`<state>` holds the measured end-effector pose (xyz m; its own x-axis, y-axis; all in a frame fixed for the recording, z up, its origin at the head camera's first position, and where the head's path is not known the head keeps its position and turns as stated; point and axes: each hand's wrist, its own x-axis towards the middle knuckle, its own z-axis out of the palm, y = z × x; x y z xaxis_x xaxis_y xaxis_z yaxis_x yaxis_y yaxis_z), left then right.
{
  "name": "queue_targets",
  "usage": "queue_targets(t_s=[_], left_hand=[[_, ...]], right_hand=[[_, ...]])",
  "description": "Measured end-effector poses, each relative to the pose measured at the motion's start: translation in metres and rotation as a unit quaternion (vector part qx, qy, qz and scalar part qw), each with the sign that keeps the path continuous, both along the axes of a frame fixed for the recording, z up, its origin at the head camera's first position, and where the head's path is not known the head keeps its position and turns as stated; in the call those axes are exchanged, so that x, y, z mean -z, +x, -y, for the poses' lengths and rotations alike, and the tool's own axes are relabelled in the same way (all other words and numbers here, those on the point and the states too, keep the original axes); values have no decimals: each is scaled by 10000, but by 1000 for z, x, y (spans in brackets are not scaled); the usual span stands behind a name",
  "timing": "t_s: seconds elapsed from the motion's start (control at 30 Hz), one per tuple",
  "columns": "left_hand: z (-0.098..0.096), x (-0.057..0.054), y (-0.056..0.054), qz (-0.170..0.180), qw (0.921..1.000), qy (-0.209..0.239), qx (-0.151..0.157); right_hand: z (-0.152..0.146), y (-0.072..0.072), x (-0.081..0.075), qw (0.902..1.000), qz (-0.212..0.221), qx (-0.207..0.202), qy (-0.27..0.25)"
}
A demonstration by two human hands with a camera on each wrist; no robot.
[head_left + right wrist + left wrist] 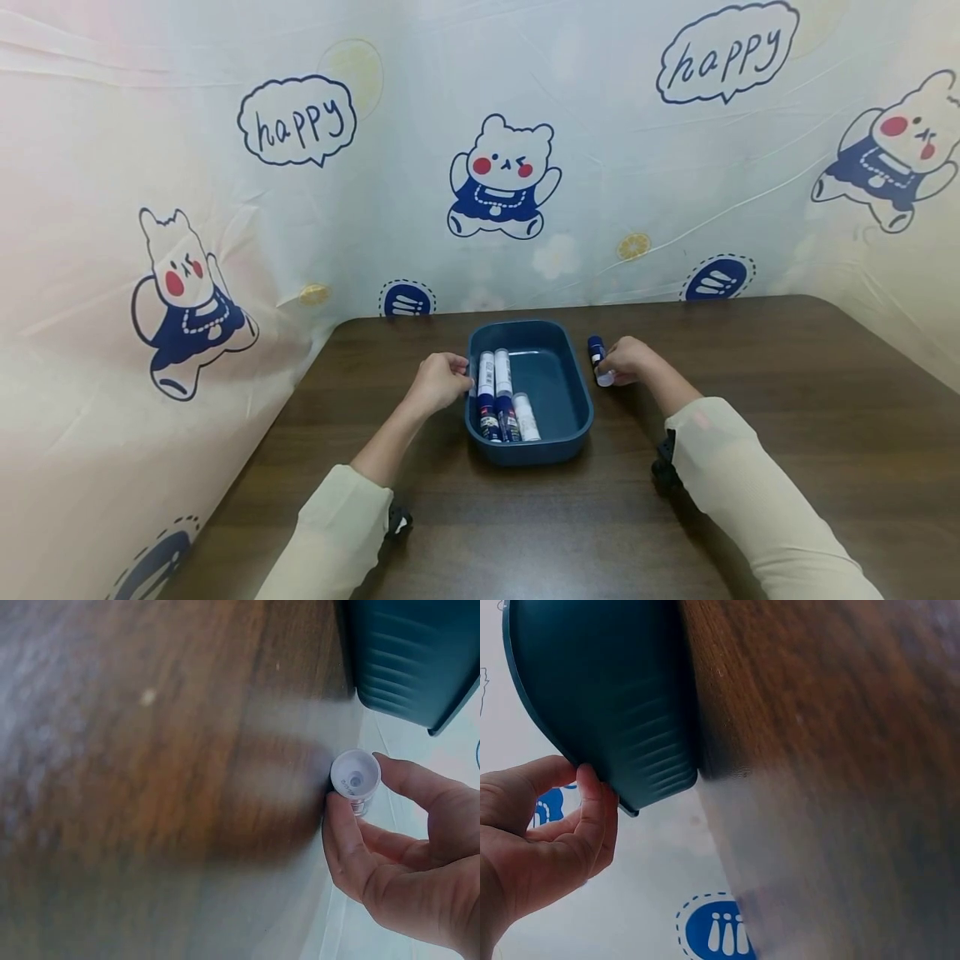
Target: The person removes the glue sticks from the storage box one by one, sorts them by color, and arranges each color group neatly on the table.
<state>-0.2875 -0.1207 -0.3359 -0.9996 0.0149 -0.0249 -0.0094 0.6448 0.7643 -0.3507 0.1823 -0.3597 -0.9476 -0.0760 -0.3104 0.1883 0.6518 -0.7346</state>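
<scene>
A dark teal plastic bin (530, 452) stands on the table, with several white and blue tubes (507, 417) lying in its left half. My left hand (441, 382) is at the bin's left side, and in the left wrist view its thumb and fingers pinch the rim. To the right of the bin, my right hand (628, 360) pinches a glue stick (597, 350) with a dark blue body and a whitish end. That glue stick lies low at the table surface. The right wrist view shows its round, hollowed white end (355, 774) between thumb and fingers.
The brown wooden table (480, 533) reaches back to a curtain (405, 208) printed with bears and the word happy. Dark wrist bands (664, 467) sit at both cuffs. The bin's right wall is close to the right hand.
</scene>
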Motion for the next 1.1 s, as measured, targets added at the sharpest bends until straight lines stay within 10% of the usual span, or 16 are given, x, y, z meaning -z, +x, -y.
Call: queue_targets(t_s=[1.1], left_hand=[[0, -1, 1, 115, 9999, 18, -59]], right_hand=[[-2, 2, -2, 9991, 154, -13, -393]])
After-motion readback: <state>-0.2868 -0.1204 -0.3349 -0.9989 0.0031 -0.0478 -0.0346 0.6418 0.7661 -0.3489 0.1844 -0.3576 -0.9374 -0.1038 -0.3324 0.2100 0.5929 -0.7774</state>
